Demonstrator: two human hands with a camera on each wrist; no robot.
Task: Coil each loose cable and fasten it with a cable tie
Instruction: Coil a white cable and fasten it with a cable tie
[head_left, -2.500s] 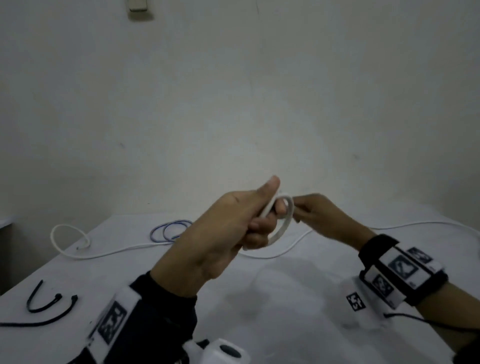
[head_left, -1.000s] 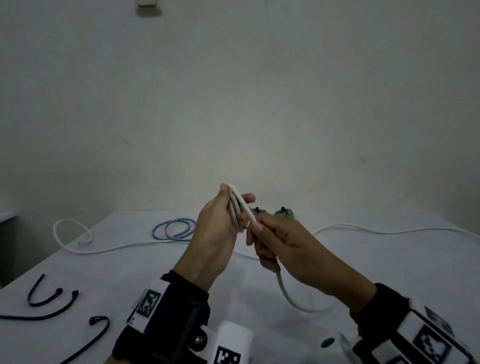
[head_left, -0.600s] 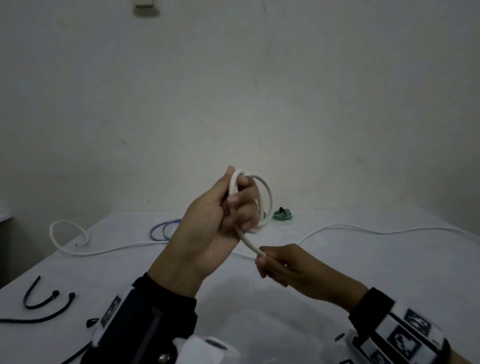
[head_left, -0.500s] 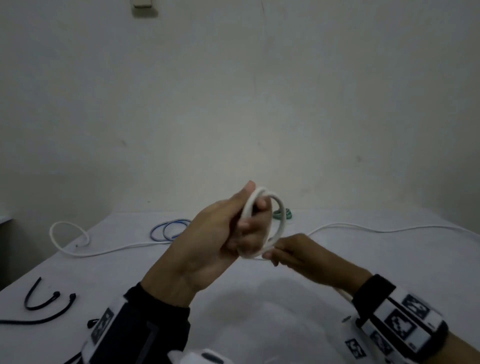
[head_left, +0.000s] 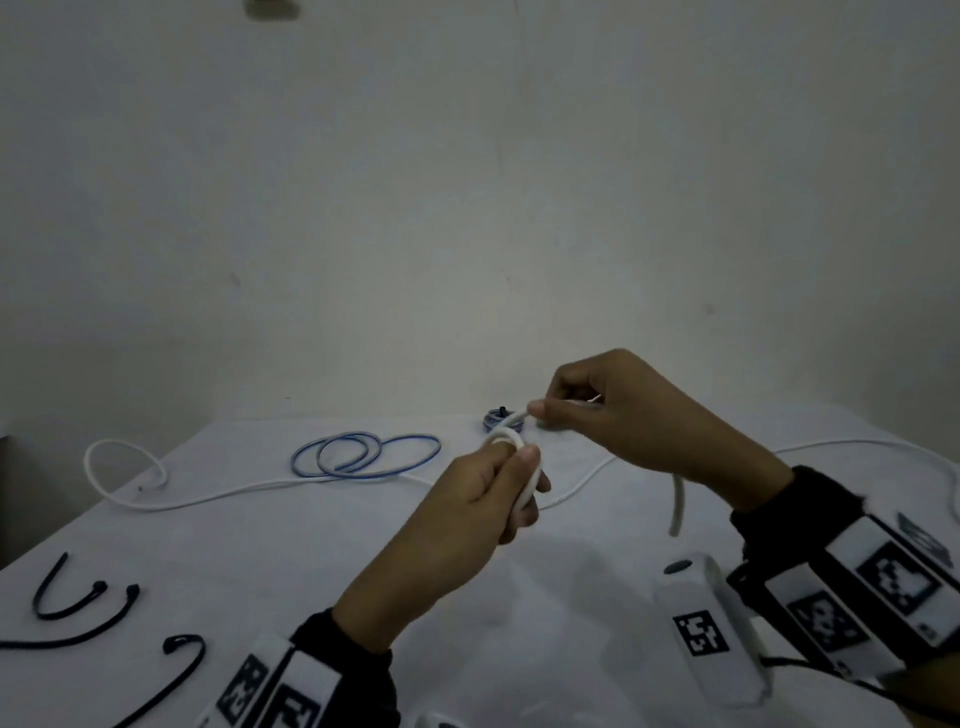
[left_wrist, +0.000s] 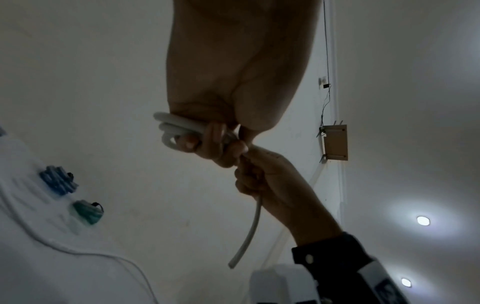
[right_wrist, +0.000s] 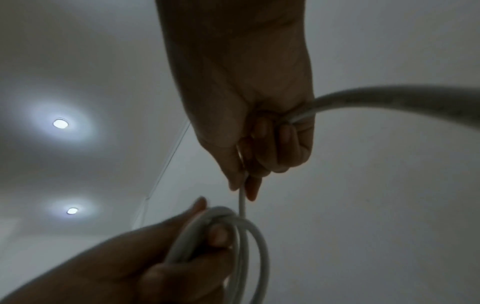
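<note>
My left hand (head_left: 519, 486) grips a small coil of white cable (head_left: 525, 493) held above the table, thumb on top; the left wrist view shows several turns (left_wrist: 171, 131) bunched in its fingers (left_wrist: 215, 142). My right hand (head_left: 545, 413), just above and to the right, pinches the same cable where it leaves the coil (right_wrist: 242, 202). The short free tail (head_left: 676, 506) hangs below the right wrist. A loose blue cable (head_left: 363, 454) and a long loose white cable (head_left: 208, 493) lie on the white table (head_left: 311, 571). Black cable ties (head_left: 78, 608) lie at the near left.
Two small tied bundles, one blue (left_wrist: 58, 181) and one green (left_wrist: 87, 211), sit at the table's far edge by the wall. Another black tie (head_left: 182, 670) lies near my left sleeve. The long white cable also runs off to the right (head_left: 857, 444).
My right hand has carried the cable round the coil and risen from below it to above and right of it. The left hand has sunk a little, still gripping the coil.
</note>
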